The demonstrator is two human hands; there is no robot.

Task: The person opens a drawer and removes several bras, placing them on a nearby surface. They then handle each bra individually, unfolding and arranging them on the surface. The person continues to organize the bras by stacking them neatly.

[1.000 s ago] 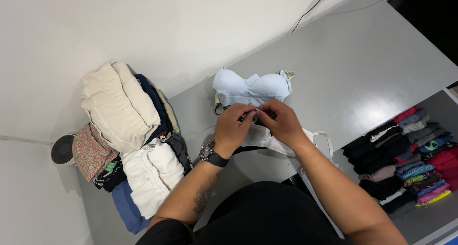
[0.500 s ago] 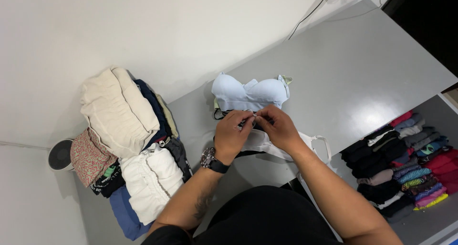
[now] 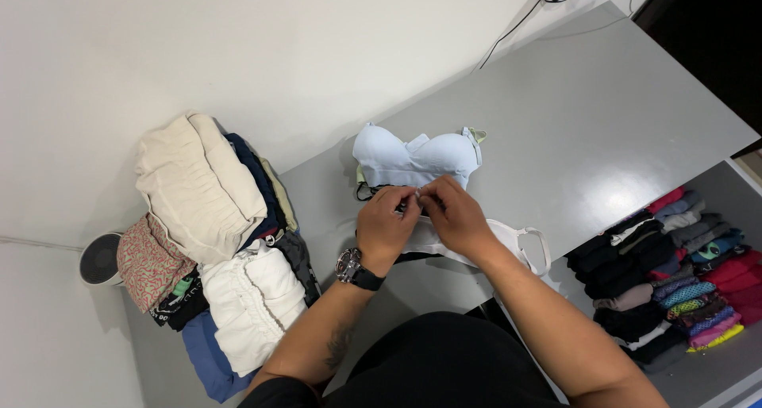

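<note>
My left hand [image 3: 386, 227], with a watch on the wrist, and my right hand [image 3: 457, 216] meet fingertip to fingertip over a white bra [image 3: 510, 237] lying on the grey table [image 3: 579, 130]. Both pinch its small clasp end between thumb and fingers. Most of the white bra is hidden under my hands; one strap loop shows at the right. Just beyond my fingers lies a pale blue padded bra [image 3: 413, 160], cups up, with a darker garment edge showing under it.
A pile of folded clothes [image 3: 208, 217] in cream, white, navy and patterned fabric stands at the table's left end. An open drawer [image 3: 675, 257] at the right holds rows of rolled garments. A round white fan [image 3: 99, 259] sits on the floor at left. A cable [image 3: 508, 35] runs along the wall.
My hands have stayed together on the white bra's clasp, with only small finger movements. The view has shifted slightly.
</note>
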